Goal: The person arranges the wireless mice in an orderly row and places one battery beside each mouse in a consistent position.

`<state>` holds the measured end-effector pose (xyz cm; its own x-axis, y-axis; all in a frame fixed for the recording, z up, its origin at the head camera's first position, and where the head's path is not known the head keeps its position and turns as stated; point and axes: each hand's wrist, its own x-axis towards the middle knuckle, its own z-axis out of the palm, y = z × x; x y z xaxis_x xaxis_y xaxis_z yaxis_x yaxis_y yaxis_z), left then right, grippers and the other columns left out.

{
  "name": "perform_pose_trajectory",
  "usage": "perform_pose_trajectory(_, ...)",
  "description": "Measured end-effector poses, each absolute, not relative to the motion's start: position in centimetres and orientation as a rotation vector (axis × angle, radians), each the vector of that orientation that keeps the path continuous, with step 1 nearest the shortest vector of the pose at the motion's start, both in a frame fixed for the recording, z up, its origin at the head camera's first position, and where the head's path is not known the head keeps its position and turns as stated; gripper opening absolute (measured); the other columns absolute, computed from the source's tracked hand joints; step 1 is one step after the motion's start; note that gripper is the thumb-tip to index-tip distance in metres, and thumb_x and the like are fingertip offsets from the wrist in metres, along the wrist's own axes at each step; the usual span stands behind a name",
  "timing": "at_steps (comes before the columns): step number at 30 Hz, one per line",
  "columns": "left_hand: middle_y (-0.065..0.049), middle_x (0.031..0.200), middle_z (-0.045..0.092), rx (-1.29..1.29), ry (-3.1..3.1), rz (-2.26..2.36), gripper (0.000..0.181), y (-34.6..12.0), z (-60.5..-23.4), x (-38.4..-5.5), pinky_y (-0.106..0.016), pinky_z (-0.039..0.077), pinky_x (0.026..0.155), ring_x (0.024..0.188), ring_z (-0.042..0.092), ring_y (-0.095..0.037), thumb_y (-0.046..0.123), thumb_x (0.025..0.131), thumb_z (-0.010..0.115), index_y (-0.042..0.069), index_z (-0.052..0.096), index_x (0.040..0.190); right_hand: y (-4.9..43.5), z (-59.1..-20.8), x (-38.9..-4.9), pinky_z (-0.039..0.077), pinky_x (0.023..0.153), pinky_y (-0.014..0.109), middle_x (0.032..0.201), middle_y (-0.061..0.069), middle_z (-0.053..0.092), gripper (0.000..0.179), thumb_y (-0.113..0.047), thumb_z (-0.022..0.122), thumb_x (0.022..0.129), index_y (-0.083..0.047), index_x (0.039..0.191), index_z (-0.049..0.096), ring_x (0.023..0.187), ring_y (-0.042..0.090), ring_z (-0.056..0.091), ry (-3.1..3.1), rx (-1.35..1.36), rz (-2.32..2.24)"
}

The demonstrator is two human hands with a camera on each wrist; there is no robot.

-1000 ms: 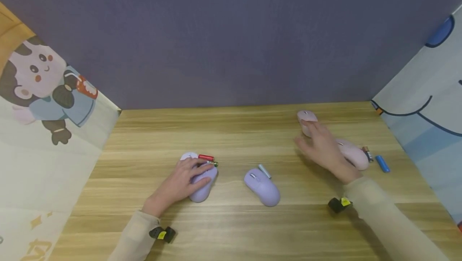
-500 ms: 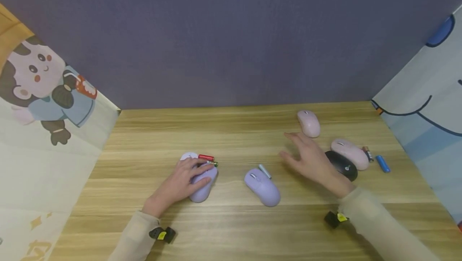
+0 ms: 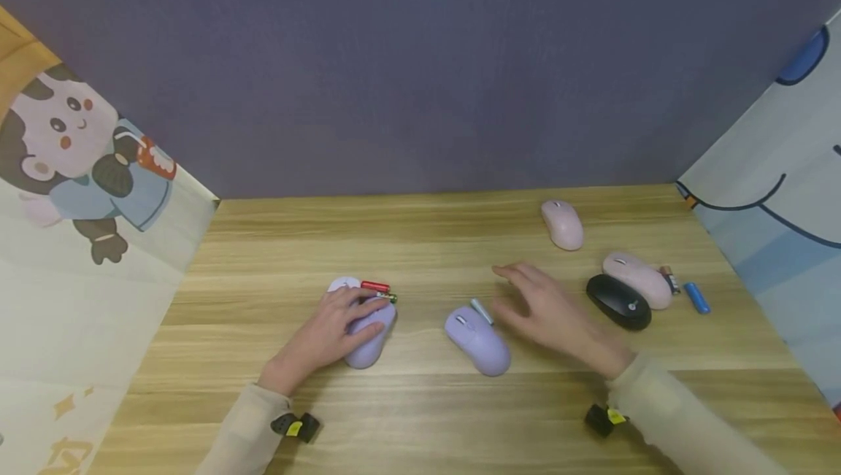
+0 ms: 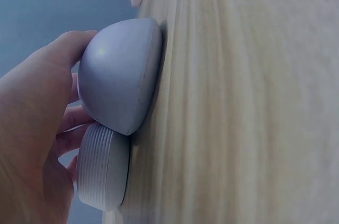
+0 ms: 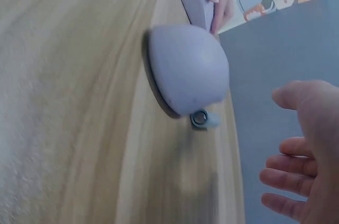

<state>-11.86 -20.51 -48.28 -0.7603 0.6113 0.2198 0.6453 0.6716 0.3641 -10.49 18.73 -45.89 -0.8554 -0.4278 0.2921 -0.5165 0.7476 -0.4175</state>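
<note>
My left hand (image 3: 331,329) rests on a lavender computer mouse (image 3: 368,349), its thumb and fingers lying relaxed over the top. Beside that mouse, partly under the fingers, sits a white mouse (image 3: 343,283); its ribbed side (image 4: 98,171) shows in the left wrist view. A red battery (image 3: 375,287) and a green battery (image 3: 393,298) lie by the fingertips. My right hand (image 3: 552,318) hovers above the table with fingers extended, holding nothing. Just left of it are a second lavender mouse (image 3: 478,344) and a pale blue battery (image 3: 482,311), which lies along the mouse's side.
A black mouse (image 3: 619,303) sits against a pink mouse (image 3: 637,280) on the right. Past them lie a brown-and-black battery (image 3: 669,279) and a blue battery (image 3: 697,298). Another pink mouse (image 3: 562,225) is farther back, near the dark wall (image 3: 420,81).
My right hand has moved left and toward me, away from the rear pink mouse to near the second lavender mouse, uncovering the black mouse. My left hand stays put.
</note>
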Motion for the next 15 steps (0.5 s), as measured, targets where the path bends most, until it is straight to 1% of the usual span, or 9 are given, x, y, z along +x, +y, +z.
perform_pose_trajectory(4, -0.01, 0.139, 0.064, -1.049, -2.807, -0.669, 0.043, -20.5, -48.2, -11.8, -0.064, 0.037, 0.113, 0.129, 0.056, -0.035, 0.038, 0.096, 0.071, 0.021, 0.07, 0.136, 18.2, -46.1, -10.0, 0.054, 0.104, 0.052, 0.133, 0.012, 0.065, 0.062, -0.04, 0.076, 0.093, -0.003, 0.14, 0.059, 0.122, 0.032, 0.063, -2.772, 0.781, 0.718)
perform_pose_trajectory(9, -0.01, 0.139, 0.064, -1.047, -2.817, -0.673, 0.043, -20.5, -48.2, -11.8, -0.064, 0.037, 0.113, 0.129, 0.056, -0.035, 0.038, 0.097, 0.071, 0.021, 0.07, 0.136, 17.5, -46.2, -9.3, 0.053, 0.104, 0.054, 0.136, 0.011, 0.064, 0.064, -0.045, 0.074, 0.093, -0.004, 0.14, 0.06, 0.123, 0.032, 0.063, -2.79, 0.814, 0.697)
perform_pose_trajectory(15, -0.012, 0.139, 0.063, -1.047, -2.821, -0.687, 0.043, -20.4, -48.0, -11.8, -0.065, 0.035, 0.114, 0.13, 0.055, -0.036, 0.037, 0.097, 0.071, 0.02, 0.07, 0.136, 16.9, -46.6, -8.9, 0.052, 0.106, 0.054, 0.137, 0.012, 0.064, 0.064, -0.045, 0.075, 0.093, -0.004, 0.14, 0.06, 0.125, 0.033, 0.062, -2.765, 0.858, 0.705)
